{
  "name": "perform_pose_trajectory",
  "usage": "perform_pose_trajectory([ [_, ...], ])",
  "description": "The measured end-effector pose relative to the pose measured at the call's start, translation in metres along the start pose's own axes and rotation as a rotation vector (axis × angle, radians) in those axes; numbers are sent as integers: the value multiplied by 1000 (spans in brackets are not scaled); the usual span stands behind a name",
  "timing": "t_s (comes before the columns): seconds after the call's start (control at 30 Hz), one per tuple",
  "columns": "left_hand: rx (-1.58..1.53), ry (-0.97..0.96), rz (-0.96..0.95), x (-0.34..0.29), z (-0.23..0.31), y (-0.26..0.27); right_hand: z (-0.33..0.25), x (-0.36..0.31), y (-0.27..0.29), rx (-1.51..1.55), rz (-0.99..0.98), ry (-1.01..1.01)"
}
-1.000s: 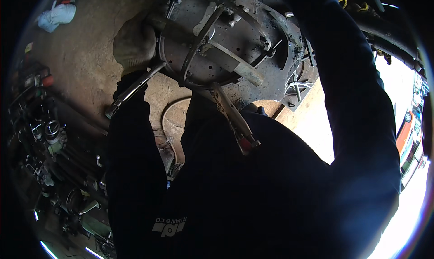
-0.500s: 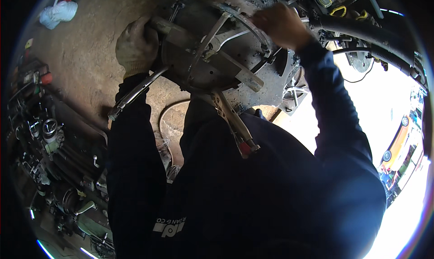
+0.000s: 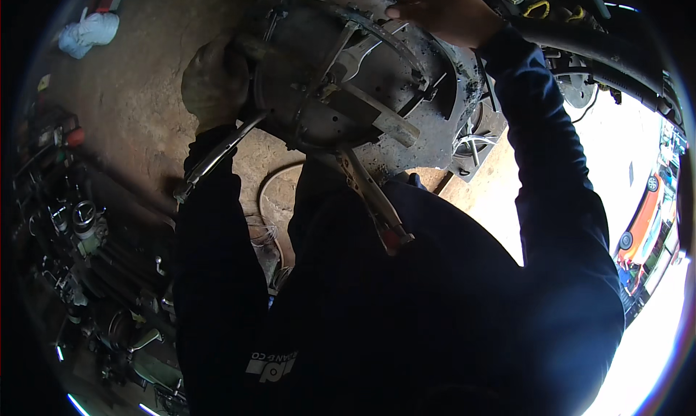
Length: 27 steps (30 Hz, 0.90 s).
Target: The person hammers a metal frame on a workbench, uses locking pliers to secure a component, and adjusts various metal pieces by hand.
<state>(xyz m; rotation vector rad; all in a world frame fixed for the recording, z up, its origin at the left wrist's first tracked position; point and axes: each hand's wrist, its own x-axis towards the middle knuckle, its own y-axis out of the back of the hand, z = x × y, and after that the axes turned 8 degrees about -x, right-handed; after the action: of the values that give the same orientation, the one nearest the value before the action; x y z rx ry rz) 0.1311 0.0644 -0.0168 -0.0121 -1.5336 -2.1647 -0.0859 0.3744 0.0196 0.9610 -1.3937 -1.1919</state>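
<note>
A round metal plate assembly [image 3: 275, 93] with a curved flat bar [image 3: 388, 39] arched over it lies in front of me. My left hand [image 3: 214, 82], in a pale work glove, is closed around the left end of a flat metal bar [image 3: 395, 126] that crosses the plate. At the plate's middle a silver wrench [image 3: 355, 57] sits on a fitting. My bare right hand [image 3: 449, 13] is at the wrench's far end, its fingers partly hidden, seemingly gripping it. Two long-handled clamping tools, one left [image 3: 225, 151] and one nearer me [image 3: 373, 198], project from the plate's edge.
Thick dark pipes [image 3: 602, 42] run at the upper right. Machine parts and a handwheel [image 3: 84, 213] crowd the left side. A white plastic bag [image 3: 88, 35] lies on the floor at the upper left. A hose [image 3: 272, 187] curves below the plate. An orange car [image 3: 641, 220] stands outside, right.
My right hand has moved farther away from me, and the wrench's far end has swung the same way. The left hand has stayed by the bar, with only a slight shift.
</note>
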Motion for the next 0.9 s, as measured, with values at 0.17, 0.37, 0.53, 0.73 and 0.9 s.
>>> perform_pose_trajectory([
  [0.17,43,1,9,0,1,2,-8,42,15,-182,-276,-22],
  [0.37,-6,-22,33,2,3,0,23,59,-17,-158,18,378],
  [0.53,2,5,5,0,1,3,1,94,32,231,-373,24],
  [0.73,-41,-41,55,0,-4,-2,7,113,9,244,-498,-15],
  [0.9,-39,-37,47,3,1,-3,41,84,-24,301,-353,100],
])
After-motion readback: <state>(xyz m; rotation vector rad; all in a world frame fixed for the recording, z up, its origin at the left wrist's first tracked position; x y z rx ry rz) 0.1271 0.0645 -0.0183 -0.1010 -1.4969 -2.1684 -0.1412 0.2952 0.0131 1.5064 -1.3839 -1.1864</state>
